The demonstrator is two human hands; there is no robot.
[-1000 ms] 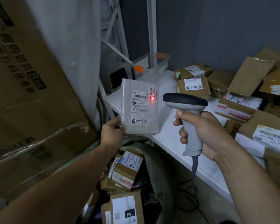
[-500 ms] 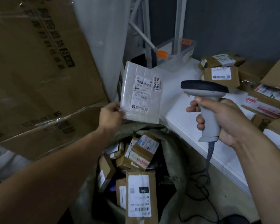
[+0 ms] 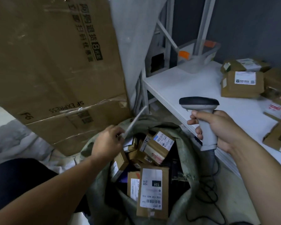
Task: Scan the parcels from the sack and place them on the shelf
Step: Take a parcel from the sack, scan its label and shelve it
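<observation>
Parcel (image 3: 135, 121) has rotated edge-on; likely light, floppy. Left hand (image 3: 107, 143) pinches its 7 o'clock corner; right hand (image 3: 221, 129) clasps scanner (image 3: 199, 103).

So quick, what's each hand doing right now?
Left hand: pinching a thin white parcel.
Right hand: gripping the scanner.

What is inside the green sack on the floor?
The sack holds many brown cardboard parcels with white labels, piled loosely. The largest parcel lies on top at the near side. Dark gaps show between them. Whatever lies deeper is covered by these parcels.
</observation>
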